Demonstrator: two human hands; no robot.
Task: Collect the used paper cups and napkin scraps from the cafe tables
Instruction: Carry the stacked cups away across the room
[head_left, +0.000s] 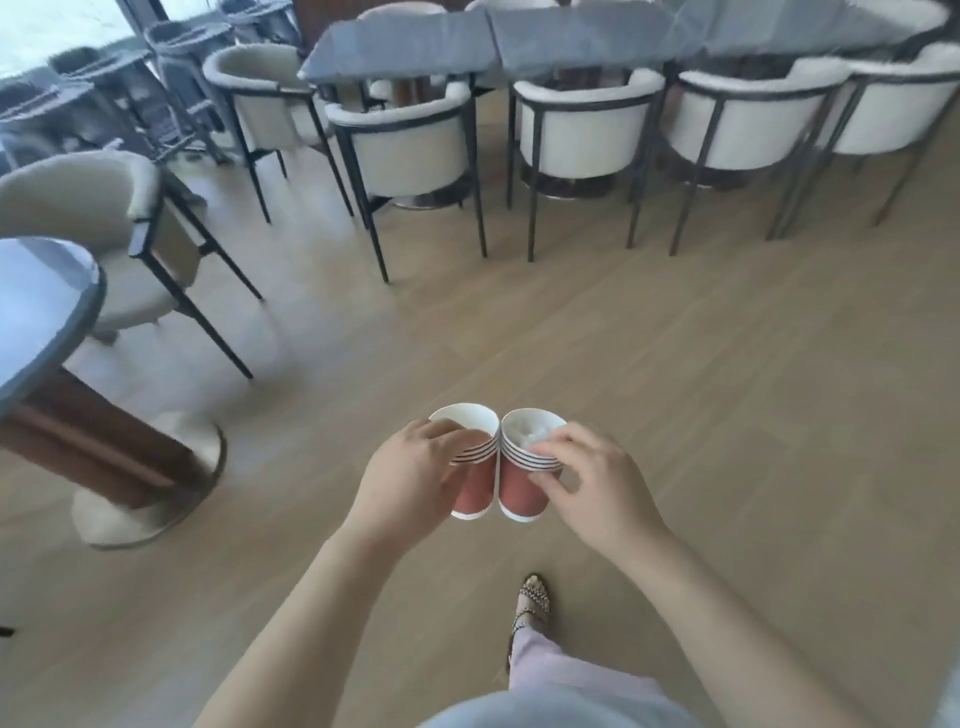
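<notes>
I hold two paper cups side by side above the wooden floor, each brown-red with a white striped band near the rim. My left hand (410, 478) grips the left cup (475, 488) around its side. My right hand (587, 483) grips the right cup (519, 491), with fingers curled over its rim. Crumpled white napkin scraps (524, 430) lie inside the right cup. The left cup's visible inside shows nothing. The rims of the two cups touch.
A round grey table (47, 312) on a wooden pedestal stands at the left. Ahead, a row of white armchairs (415, 150) with black legs lines long grey tables (405, 44). Wooden floor (727, 389) lies between. My sandalled foot (532, 603) is below the cups.
</notes>
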